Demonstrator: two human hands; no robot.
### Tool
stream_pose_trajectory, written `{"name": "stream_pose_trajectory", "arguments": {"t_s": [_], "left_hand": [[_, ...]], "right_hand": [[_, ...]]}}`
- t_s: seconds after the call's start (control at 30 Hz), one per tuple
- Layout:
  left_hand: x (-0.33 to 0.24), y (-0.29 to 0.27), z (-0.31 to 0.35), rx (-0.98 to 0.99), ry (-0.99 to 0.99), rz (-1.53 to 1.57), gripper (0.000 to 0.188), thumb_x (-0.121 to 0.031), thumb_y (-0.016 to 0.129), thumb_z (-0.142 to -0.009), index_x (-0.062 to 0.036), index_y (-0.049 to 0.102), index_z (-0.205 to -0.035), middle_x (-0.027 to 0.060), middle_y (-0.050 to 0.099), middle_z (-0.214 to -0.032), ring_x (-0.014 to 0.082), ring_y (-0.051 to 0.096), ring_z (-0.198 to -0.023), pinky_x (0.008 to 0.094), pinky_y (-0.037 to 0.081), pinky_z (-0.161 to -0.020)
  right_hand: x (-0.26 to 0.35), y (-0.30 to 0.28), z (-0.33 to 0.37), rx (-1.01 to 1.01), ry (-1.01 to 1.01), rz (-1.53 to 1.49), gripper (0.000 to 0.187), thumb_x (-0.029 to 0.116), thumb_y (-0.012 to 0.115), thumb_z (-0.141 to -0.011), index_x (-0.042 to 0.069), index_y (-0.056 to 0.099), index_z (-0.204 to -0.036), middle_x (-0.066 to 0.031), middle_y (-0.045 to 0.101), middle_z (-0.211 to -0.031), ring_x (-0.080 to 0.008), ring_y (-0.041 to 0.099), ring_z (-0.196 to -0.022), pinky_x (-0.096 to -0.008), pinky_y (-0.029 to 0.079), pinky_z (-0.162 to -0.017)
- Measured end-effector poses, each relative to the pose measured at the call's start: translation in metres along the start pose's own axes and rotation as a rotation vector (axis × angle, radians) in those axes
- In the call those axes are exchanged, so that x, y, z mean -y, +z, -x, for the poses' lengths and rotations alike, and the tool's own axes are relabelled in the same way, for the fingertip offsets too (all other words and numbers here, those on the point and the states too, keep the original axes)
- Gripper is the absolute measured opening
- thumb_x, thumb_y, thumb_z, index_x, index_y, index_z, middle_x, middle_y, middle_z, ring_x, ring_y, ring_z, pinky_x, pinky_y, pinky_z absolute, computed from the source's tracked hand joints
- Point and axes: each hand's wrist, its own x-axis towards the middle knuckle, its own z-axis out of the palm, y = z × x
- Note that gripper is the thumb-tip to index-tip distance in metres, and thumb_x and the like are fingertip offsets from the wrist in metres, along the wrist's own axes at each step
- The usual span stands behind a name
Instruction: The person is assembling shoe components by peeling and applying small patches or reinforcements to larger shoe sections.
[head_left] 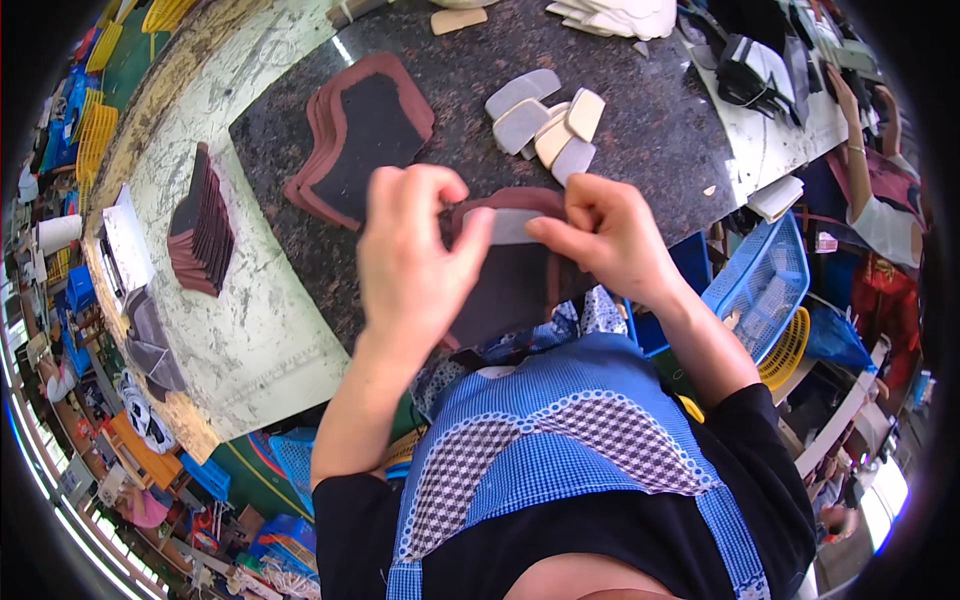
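Note:
A small grey patch [513, 227] lies across the upper part of a dark panel with maroon edges [505, 290] in front of my apron. At the patch's left end is the thumb of my left hand [410, 250], its other fingers curled above. My right hand [612, 238] presses its thumb on the right end, with its fingers bent in. The undersides of both grips are hidden. Just beyond my left hand, a stack of similar maroon-edged dark panels [370, 130] rests on the dark stone slab [650, 120]. Loose grey and cream patches [545, 120] lie in a pile beyond my right hand.
Fanned maroon-edged pieces [203, 230] sit on the worn pale tabletop [275, 340] at left. White pieces [615, 15] are stacked at the far side. Blue [765, 280] and yellow baskets [787, 350] stand below the right edge. Another person's arm [850, 140] shows at far right.

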Motion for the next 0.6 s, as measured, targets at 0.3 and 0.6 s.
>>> {"name": "stream_pose_trajectory", "arguments": {"t_s": [0.3,0.6], "left_hand": [[0.052,-0.04,-0.023,-0.077,0.126,-0.239,0.026,-0.015,0.079,-0.082,-0.0038,0.074,-0.105,0.0093,0.07,-0.115,0.0278,0.066,-0.106,0.037,0.052,-0.093],[0.018,-0.043,-0.004,-0.364,0.614,-0.321,0.01,0.002,0.075,-0.078,-0.0006,0.071,-0.086,0.009,0.075,-0.1,0.0251,0.072,-0.094,0.0361,0.057,-0.085]], "right_hand": [[-0.032,-0.051,-0.059,-0.367,-0.532,0.473,0.034,0.021,0.075,-0.085,0.008,0.069,-0.116,-0.0071,0.063,-0.1,-0.0207,0.058,-0.086,-0.035,0.049,-0.079],[-0.042,-0.073,-0.067,-0.272,-0.36,0.303,0.018,0.017,0.075,-0.086,0.003,0.074,-0.097,-0.0069,0.065,-0.086,-0.0148,0.058,-0.073,-0.03,0.048,-0.07]]}}
